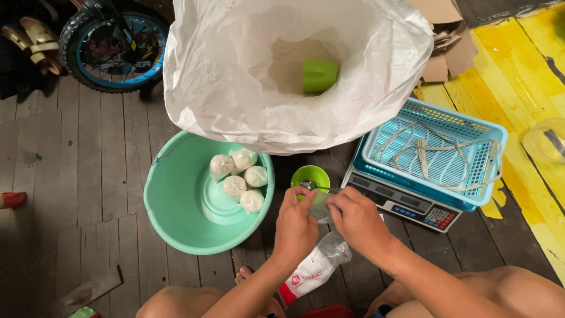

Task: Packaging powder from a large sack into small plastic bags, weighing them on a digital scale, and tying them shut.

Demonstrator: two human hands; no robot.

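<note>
My left hand (296, 225) and my right hand (355, 219) meet over the wooden floor and together pinch a small clear plastic bag (321, 207). Just beyond my fingers stands a small green cup (311, 175) with a metal spoon in it. A pack of clear bags with a red-and-white label (315, 269) lies under my wrists. To the left, a teal basin (176, 206) holds several small tied bags of white powder (238, 178). Behind it a big white sack (235, 88) stands open with a green scoop cup (319, 75) lying on the white powder inside.
A light blue basket (488, 159) with rubber bands sits on a digital scale (406, 203) at the right. Farther off are a bicycle wheel (115, 47), sandals (35, 38), cardboard (450, 50) and yellow floorboards (524, 65). My bare knees fill the bottom edge.
</note>
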